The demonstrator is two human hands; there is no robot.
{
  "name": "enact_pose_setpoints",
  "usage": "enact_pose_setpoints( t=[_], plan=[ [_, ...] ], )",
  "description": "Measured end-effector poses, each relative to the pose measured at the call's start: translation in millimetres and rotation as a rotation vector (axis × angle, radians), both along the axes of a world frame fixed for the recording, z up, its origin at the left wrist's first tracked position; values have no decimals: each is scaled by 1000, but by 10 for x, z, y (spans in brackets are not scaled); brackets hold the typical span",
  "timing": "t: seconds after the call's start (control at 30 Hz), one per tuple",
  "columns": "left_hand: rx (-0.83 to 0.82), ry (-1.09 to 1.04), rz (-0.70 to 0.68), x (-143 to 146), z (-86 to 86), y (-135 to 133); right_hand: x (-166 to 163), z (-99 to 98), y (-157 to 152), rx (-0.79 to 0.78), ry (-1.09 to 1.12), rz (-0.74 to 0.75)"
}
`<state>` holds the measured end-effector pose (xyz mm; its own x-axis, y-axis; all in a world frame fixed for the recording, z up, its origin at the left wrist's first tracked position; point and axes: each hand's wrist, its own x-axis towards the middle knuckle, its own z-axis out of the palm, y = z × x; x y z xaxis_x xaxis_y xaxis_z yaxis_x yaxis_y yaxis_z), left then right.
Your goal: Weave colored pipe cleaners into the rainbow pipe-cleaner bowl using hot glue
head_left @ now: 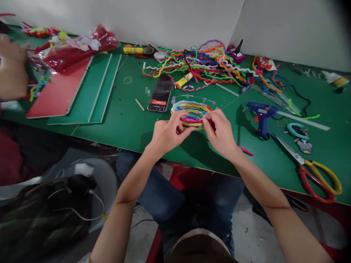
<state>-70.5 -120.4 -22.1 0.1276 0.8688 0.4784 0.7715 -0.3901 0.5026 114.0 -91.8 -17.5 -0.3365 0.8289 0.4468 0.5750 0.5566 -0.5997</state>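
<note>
A small round basket [191,110] woven from coloured pipe cleaners sits just above the green table [126,124], near its front edge. My left hand [168,133] pinches the basket's near rim, fingers closed on it. My right hand [221,131] grips the same rim from the right, thumb and fingers pressed together on a strand. Thin upright spokes with bead tips rise round the basket's far side. A pink strand [246,150] trails out under my right wrist.
A pile of loose pipe cleaners [208,67] lies behind the basket, a phone [159,96] to its left. A blue glue gun [260,114], scissors [312,170] and a ruler [301,119] lie on the right. Green and red boards [82,89] are stacked left. Another person's hand [12,67] is at far left.
</note>
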Motion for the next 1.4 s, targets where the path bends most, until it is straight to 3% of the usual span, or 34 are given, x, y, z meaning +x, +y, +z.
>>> enact_pose_setpoints(
  t=[0.23,0.53,0.73,0.87,0.97,1.03,1.1,1.17,1.27,1.4],
  plan=[
    [66,82,40,45,-5,-10,-1,-21,-3,6,35,68],
    [-119,77,27,95,23,-43,-72,-25,-33,38,-53,54],
    [-163,-17,27,111,114,-3,-28,168,24,145,-198,7],
    [-159,-145,82,99,271,50,321,245,-101,367,-236,-96],
    [-158,-166,91,52,387,86,796,74,-269,541,-81,-274],
    [-136,-87,100,18,448,93,1152,-113,-312,645,25,-515],
    [-62,39,143,-8,490,86,1481,-289,-244,566,62,-773],
    [52,150,166,-25,502,79,1730,-408,-67,336,68,-835],
    [158,199,66,-34,431,103,1892,-464,288,138,-41,-728],
    [113,61,-73,-7,225,178,1790,-463,605,-59,-126,-489]
  ],
)
